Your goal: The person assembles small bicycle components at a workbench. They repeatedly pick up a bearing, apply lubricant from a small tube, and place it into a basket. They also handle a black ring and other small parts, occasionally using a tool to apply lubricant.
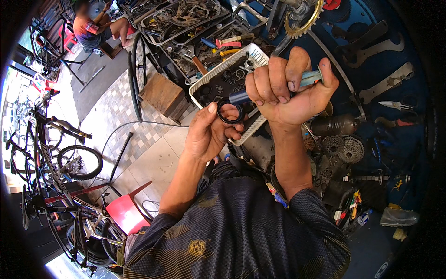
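My left hand (pixel 202 135) pinches a black ring (pixel 220 115) between thumb and fingers, holding it up in front of my chest. My right hand (pixel 290 95) is wrapped round a slim cylinder, with a dark blue end (pixel 239 97) pointing toward the ring and a teal end beside my raised thumb. My fist covers its middle, so its exact kind is hidden. The blue end is close to the ring; whether they touch I cannot tell. Beneath both hands is a white perforated basket (pixel 218 69) with small dark rings and parts (pixel 239 74) in it.
An adjustable wrench (pixel 199 64) lies beyond the basket, near a wooden box (pixel 162 96). Hand tools (pixel 388 83) hang at right, above cassette sprockets (pixel 351 149). Bicycles (pixel 44 153) and a red chair (pixel 126 215) stand at left. Another person (pixel 90 30) sits far left.
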A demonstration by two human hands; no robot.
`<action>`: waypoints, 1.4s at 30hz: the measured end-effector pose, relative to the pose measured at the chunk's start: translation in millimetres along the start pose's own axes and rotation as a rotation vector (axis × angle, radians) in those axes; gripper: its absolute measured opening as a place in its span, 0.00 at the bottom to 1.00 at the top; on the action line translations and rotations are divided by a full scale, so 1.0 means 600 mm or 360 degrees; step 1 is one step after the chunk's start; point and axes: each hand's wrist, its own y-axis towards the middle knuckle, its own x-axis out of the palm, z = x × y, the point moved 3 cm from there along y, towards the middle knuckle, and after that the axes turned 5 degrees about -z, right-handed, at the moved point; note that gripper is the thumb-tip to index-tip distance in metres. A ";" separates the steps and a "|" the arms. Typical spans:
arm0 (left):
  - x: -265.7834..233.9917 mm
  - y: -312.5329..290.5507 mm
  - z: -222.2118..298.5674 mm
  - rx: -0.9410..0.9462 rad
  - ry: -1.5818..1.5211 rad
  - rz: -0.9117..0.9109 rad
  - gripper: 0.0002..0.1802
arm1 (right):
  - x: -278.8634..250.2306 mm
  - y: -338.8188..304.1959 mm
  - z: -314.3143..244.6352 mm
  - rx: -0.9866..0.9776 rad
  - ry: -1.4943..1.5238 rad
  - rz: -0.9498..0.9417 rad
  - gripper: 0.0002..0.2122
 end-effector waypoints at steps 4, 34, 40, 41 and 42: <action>-0.011 -0.001 0.009 0.0064 0.0246 -0.0008 0.27 | -0.013 -0.020 -0.020 -0.0085 -0.0290 -0.0003 0.29; -0.095 -0.024 0.028 0.0144 0.0376 0.0028 0.32 | -0.221 -0.354 -0.063 0.1876 -0.3123 0.0894 0.17; -0.074 -0.014 0.025 0.0032 0.0479 0.0104 0.31 | -0.092 -0.210 -0.058 0.0705 -0.2841 0.0138 0.20; -0.071 -0.011 0.025 0.0013 0.0463 0.0096 0.30 | -0.074 -0.194 -0.047 0.0600 -0.2841 -0.0087 0.24; -0.068 -0.011 0.026 -0.0004 0.0447 0.0094 0.29 | -0.060 -0.181 -0.037 0.0533 -0.2891 -0.0225 0.25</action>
